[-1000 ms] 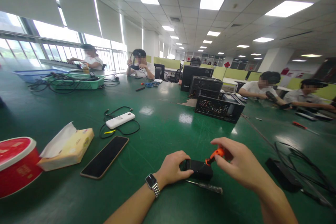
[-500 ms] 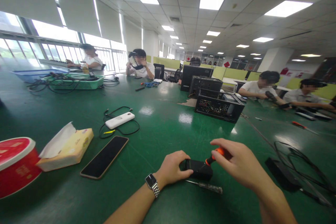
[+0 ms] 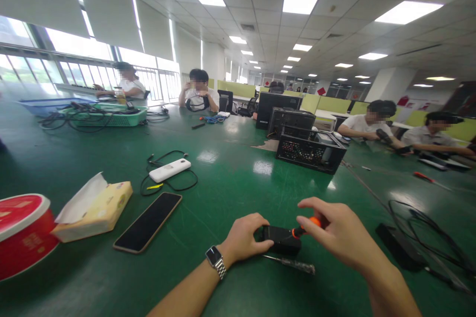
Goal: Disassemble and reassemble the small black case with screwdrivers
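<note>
My left hand (image 3: pixel 245 235), with a watch on its wrist, grips the left end of a small black box (image 3: pixel 287 245) that lies on the green table. In my right hand (image 3: pixel 340 230) is an orange and black screwdriver (image 3: pixel 298 232), its handle partly hidden by the fingers. The screwdriver slants low over the box's right end; its tip is too small to make out. Just in front of the box lies a second screwdriver (image 3: pixel 297 265) with a clear, worn handle.
To the left are a phone (image 3: pixel 148 223), a tissue pack (image 3: pixel 98 208), a red tub (image 3: pixel 28 237) and a white device (image 3: pixel 170 170) with a cable. A black adapter (image 3: pixel 399 245) with cables lies right. Computer cases (image 3: pixel 310 151) stand ahead; several people sit around.
My right hand has tipped the screwdriver handle a little lower. My left hand and the box have stayed put. A person across the table has lowered a headset from the head.
</note>
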`<state>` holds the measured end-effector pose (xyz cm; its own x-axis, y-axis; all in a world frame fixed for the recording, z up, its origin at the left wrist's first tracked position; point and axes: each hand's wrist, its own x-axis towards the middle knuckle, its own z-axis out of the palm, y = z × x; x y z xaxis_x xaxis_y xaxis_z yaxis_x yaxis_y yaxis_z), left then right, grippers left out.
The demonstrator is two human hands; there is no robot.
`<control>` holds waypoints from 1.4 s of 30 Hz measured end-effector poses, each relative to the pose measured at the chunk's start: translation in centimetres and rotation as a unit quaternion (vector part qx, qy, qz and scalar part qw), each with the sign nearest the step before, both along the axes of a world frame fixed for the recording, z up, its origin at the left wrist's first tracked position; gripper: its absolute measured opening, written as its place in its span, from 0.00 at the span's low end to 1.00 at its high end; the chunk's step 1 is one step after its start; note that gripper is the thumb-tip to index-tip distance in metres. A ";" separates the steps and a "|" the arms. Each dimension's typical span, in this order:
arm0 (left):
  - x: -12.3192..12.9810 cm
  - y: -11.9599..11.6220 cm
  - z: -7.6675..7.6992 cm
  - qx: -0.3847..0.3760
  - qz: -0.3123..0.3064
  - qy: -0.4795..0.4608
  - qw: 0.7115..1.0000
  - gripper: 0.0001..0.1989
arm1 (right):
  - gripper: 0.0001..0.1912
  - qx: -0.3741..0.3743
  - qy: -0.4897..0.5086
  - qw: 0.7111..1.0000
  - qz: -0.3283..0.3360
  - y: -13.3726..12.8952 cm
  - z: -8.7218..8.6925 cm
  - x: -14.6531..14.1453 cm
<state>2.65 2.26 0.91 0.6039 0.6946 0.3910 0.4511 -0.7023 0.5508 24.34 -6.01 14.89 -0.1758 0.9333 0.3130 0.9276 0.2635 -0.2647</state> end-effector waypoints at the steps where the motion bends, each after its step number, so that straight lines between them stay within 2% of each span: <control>1: 0.0 0.0 -0.1 0.000 0.000 -0.001 1.000 0.15 | 0.13 0.003 0.002 1.000 -0.005 0.0 0.0 0.0; 4: 0.0 0.0 -0.1 -0.001 0.003 -0.001 1.000 0.16 | 0.14 0.028 0.017 0.999 0.007 0.0 0.0 -0.1; 9: 0.0 0.0 0.1 -0.008 0.003 0.006 1.000 0.16 | 0.13 -0.006 -0.001 1.000 -0.007 -0.1 0.0 -0.1; 13: 0.0 -0.1 0.2 -0.009 0.003 0.005 1.000 0.16 | 0.14 0.031 0.025 0.999 0.018 0.0 0.0 -0.1; 19: 0.0 0.1 0.1 -0.006 0.000 0.006 1.000 0.15 | 0.13 -0.016 0.010 1.000 -0.007 -0.1 0.1 -0.3; 24: 0.0 0.1 0.0 -0.005 0.000 0.007 1.000 0.16 | 0.13 0.024 0.019 0.999 0.027 -0.1 0.1 -0.2; 29: 0.0 0.1 0.1 -0.005 0.001 0.008 1.000 0.16 | 0.12 0.000 0.009 1.000 0.007 -0.1 0.0 -0.3; 34: 0.0 0.1 0.1 -0.005 0.001 0.008 1.000 0.16 | 0.11 0.020 0.030 0.998 0.042 -0.1 0.1 -0.4; 37: 0.0 0.1 0.1 -0.005 0.000 0.012 1.000 0.16 | 0.09 -0.005 0.014 1.000 0.015 -0.1 0.1 -0.5; 42: 0.0 0.0 0.3 -0.008 0.001 0.013 1.000 0.16 | 0.26 0.042 -0.040 0.997 -0.047 0.3 -0.4 -0.4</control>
